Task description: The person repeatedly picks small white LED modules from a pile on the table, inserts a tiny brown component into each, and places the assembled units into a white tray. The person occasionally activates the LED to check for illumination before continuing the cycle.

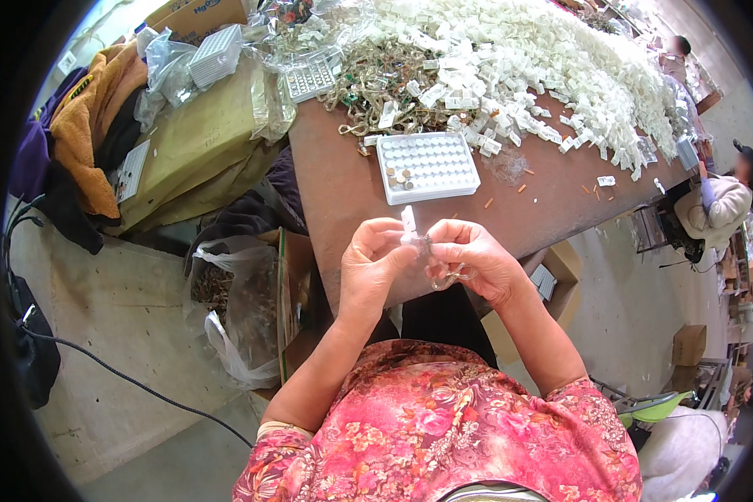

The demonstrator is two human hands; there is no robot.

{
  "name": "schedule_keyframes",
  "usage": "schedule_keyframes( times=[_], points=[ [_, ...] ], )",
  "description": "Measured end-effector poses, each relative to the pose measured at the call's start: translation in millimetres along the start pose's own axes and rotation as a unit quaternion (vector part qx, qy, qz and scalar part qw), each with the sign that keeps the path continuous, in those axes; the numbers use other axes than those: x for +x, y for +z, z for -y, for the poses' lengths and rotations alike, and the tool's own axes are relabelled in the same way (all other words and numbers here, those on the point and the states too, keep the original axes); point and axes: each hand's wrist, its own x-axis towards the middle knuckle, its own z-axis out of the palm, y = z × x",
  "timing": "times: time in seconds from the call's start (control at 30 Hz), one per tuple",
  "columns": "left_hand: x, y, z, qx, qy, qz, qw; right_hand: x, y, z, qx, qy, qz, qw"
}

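Just over the table's near edge, my two hands meet in front of me. My left hand pinches a small white plastic piece between thumb and fingers, its upper end sticking up. Against it, my right hand has its fingers closed on a thin looped strand, clear or metallic, that hangs below them. The fingers cover where the two meet. Beyond the hands lies a white tray with rows of small pockets. A few small round discs sit in its left part.
A large heap of white plastic pieces covers the far table, beside tangled strands. Small orange sticks lie to the right. A lined carton stands at left, an open carton at right. Two people are farther right.
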Motion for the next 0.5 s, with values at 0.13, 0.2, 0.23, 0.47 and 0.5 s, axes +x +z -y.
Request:
schedule_keyframes(
  times=[0.13, 0.2, 0.23, 0.47, 0.5],
  points=[
    [0, 0, 2, -0.038, -0.017, 0.018, 0.999, 1, -1, -1, -0.021, -0.004, 0.001, 1.000],
    [1, 0, 1, -0.040, -0.022, 0.021, 0.999, 1, -2, -1, -0.044, -0.010, -0.012, 0.999],
    [1, -1, 0, -0.036, -0.023, 0.024, 0.999, 1, -2, 0, -0.050, -0.007, -0.021, 0.998],
    [2, 1, -3, -0.008, -0.021, 0.044, 0.999, -7, 6, 5, -0.104, -0.031, -0.028, 0.994],
    [2, 2, -3, -0.008, -0.023, 0.046, 0.999, -9, 7, 5, -0.085, -0.027, -0.021, 0.996]
  ],
)
